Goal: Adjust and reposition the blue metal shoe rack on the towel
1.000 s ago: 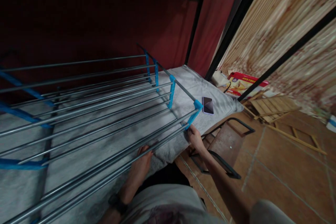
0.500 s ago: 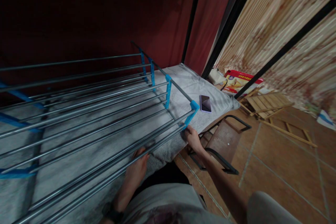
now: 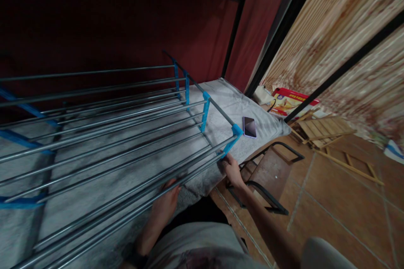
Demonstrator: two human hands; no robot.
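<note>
We have the metal-tube rack point(image 3: 126, 124) on the grey blanket point(image 3: 233, 92), our right hand point(image 3: 232, 170) grasping its blue corner bracket point(image 3: 232, 140). Our left hand point(image 3: 167, 198) is at the front tubes point(image 3: 195, 172), fingers partly hidden; we cannot tell its grip

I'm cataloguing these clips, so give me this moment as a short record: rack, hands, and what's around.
Rack: metal-barred, with blue brackets; resting on grey cloth
Left hand: behind the near bars; grip unclear
Right hand: at one bracket's lower end; grip unclear
Phone: lying on the cloth
Chair: beside the cloth, black-framed
Floor: brown tiles
</note>
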